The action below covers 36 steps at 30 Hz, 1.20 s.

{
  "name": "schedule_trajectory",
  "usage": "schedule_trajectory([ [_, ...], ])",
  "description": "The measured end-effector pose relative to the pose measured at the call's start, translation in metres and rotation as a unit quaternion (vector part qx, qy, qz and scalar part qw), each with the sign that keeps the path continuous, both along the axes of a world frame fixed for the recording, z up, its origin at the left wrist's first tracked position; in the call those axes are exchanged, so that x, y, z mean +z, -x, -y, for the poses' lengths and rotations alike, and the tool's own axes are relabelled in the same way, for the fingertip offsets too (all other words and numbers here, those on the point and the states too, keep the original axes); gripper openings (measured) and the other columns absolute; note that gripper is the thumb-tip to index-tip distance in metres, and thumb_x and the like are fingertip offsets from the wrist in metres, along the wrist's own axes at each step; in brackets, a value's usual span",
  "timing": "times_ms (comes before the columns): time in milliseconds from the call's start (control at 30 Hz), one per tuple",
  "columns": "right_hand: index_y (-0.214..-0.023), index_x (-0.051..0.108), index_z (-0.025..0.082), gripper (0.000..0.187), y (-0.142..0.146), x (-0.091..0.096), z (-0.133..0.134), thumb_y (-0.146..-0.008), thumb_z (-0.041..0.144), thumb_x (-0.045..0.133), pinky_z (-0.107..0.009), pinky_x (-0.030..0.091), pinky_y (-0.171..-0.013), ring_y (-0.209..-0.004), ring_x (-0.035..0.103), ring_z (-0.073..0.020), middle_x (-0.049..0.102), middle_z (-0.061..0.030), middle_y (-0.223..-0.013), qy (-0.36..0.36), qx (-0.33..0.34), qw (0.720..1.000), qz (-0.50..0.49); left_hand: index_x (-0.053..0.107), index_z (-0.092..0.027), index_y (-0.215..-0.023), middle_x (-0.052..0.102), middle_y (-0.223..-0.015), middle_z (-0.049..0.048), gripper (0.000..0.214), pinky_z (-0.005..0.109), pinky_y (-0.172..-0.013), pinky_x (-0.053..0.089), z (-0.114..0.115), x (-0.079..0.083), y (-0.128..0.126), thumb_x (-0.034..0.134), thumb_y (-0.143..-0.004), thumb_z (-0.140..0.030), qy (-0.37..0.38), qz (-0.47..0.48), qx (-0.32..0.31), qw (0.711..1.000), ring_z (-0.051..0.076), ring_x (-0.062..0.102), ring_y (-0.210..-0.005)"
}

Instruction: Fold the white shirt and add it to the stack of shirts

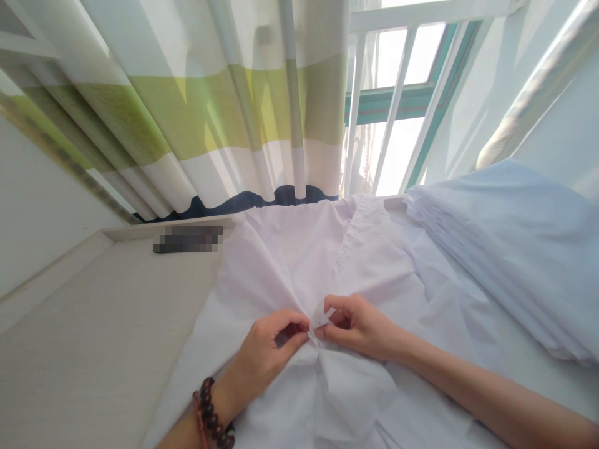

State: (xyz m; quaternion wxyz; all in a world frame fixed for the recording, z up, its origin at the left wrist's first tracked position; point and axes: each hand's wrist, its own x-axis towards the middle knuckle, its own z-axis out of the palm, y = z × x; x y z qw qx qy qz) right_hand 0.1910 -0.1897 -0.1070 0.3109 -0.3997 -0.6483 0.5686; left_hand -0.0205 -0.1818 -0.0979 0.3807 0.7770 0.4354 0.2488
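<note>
A white garment [299,243] lies spread over the tabletop, with a gathered, elastic-looking edge at its far right part. My left hand [278,340] pinches a small fold of it between thumb and fingers. Close beside, my right hand [349,321] pinches the same cloth, and a small white flap sticks up between its thumb and forefinger. Creases fan out from the spot where both hands meet. Whether a button or other fastener sits between the fingertips, I cannot tell.
A stack of folded white cloth [510,249] stands at the right. A blurred dark object [187,239] lies at the table's back left. Beyond the pale table [93,349] hang striped curtains [224,106], beside white window bars [397,100].
</note>
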Motion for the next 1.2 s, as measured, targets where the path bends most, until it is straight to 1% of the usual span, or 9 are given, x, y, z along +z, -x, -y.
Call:
schedule_trajectory([
  [100, -0.078, 0.056, 0.017, 0.015, 0.001, -0.001, 0.001, -0.080, 0.031, 0.062, -0.018, 0.023, -0.044, -0.049, 0.032, -0.0055, 0.044, 0.0076, -0.054, -0.008, 0.003, 1.000, 0.017, 0.067, -0.021, -0.090, 0.068, -0.085, 0.0008, 0.012, 0.024, -0.075, 0.050, 0.001, -0.001, 0.001, 0.056, -0.088, -0.026, -0.045, 0.001, 0.011, 0.999, 0.014, 0.062, -0.079],
  [200, -0.074, 0.054, 0.018, 0.011, 0.003, -0.001, 0.000, -0.077, 0.024, 0.062, -0.018, 0.024, -0.045, -0.051, 0.032, -0.0058, 0.042, 0.0084, -0.052, -0.027, -0.029, 0.998, 0.041, 0.066, -0.021, -0.090, 0.066, -0.085, 0.0010, 0.010, 0.023, -0.072, 0.049, 0.002, -0.002, 0.001, 0.056, -0.088, -0.021, -0.090, 0.008, 0.022, 0.996, 0.013, 0.061, -0.077],
  [300, -0.068, 0.051, 0.018, 0.012, 0.004, 0.002, 0.000, -0.074, 0.020, 0.061, -0.018, 0.024, -0.046, -0.050, 0.031, -0.0058, 0.041, 0.0085, -0.051, -0.041, -0.050, 0.996, 0.059, 0.065, -0.021, -0.090, 0.065, -0.088, 0.0029, 0.012, 0.024, -0.076, 0.050, 0.003, 0.000, 0.001, 0.054, -0.089, -0.016, -0.149, 0.022, -0.014, 0.989, 0.014, 0.061, -0.084],
  [467, -0.070, 0.055, 0.016, 0.013, 0.004, 0.007, 0.000, -0.079, 0.023, 0.059, -0.019, 0.027, -0.047, -0.052, 0.036, -0.0062, 0.047, 0.0054, -0.057, -0.012, -0.004, 1.000, 0.013, 0.060, -0.019, -0.089, 0.064, -0.085, 0.0026, 0.014, 0.026, -0.079, 0.051, 0.004, 0.001, -0.001, 0.056, -0.087, -0.006, -0.288, 0.045, -0.058, 0.955, 0.014, 0.058, -0.087],
  [567, -0.075, 0.057, 0.015, 0.016, 0.003, 0.006, -0.001, -0.083, 0.030, 0.059, -0.018, 0.027, -0.047, -0.052, 0.035, -0.0064, 0.045, 0.0058, -0.056, -0.009, 0.000, 1.000, -0.001, 0.060, -0.018, -0.089, 0.063, -0.086, 0.0033, 0.017, 0.026, -0.078, 0.052, 0.005, 0.001, -0.002, 0.057, -0.085, -0.001, -0.335, 0.047, -0.074, 0.938, 0.015, 0.057, -0.087],
  [667, -0.080, 0.056, 0.016, 0.019, 0.002, 0.003, -0.002, -0.082, 0.033, 0.063, -0.019, 0.025, -0.046, -0.051, 0.032, -0.0062, 0.041, 0.0081, -0.053, -0.019, -0.006, 1.000, 0.007, 0.061, -0.017, -0.091, 0.063, -0.087, 0.0046, 0.018, 0.026, -0.077, 0.052, 0.005, 0.001, -0.002, 0.059, -0.084, 0.000, -0.345, 0.039, -0.086, 0.934, 0.015, 0.056, -0.087],
  [767, -0.081, 0.057, 0.015, 0.020, 0.001, 0.001, -0.003, -0.083, 0.034, 0.062, -0.019, 0.025, -0.047, -0.053, 0.033, -0.0064, 0.043, 0.0070, -0.055, -0.014, 0.007, 1.000, 0.007, 0.062, -0.016, -0.093, 0.064, -0.088, 0.0049, 0.020, 0.026, -0.076, 0.053, 0.005, 0.000, -0.003, 0.059, -0.084, 0.001, -0.348, 0.035, -0.090, 0.933, 0.015, 0.055, -0.087],
  [1000, -0.070, 0.049, 0.017, 0.027, -0.004, 0.004, -0.004, -0.082, 0.036, 0.064, -0.019, 0.023, -0.048, -0.054, 0.026, -0.0058, 0.034, 0.0082, -0.057, 0.003, 0.057, 0.998, 0.000, 0.060, -0.016, -0.092, 0.064, -0.087, 0.0039, 0.020, 0.027, -0.079, 0.052, 0.006, 0.000, -0.003, 0.059, -0.083, 0.003, -0.344, 0.046, -0.084, 0.934, 0.014, 0.056, -0.087],
  [1200, -0.076, 0.053, 0.017, 0.024, -0.006, 0.004, -0.004, -0.082, 0.037, 0.064, -0.020, 0.026, -0.050, -0.055, 0.031, -0.0066, 0.038, 0.0079, -0.059, -0.051, 0.073, 0.995, 0.044, 0.061, -0.016, -0.092, 0.064, -0.087, 0.0043, 0.021, 0.027, -0.079, 0.052, 0.006, 0.001, -0.002, 0.060, -0.082, 0.003, -0.345, 0.049, -0.091, 0.933, 0.015, 0.056, -0.087],
])
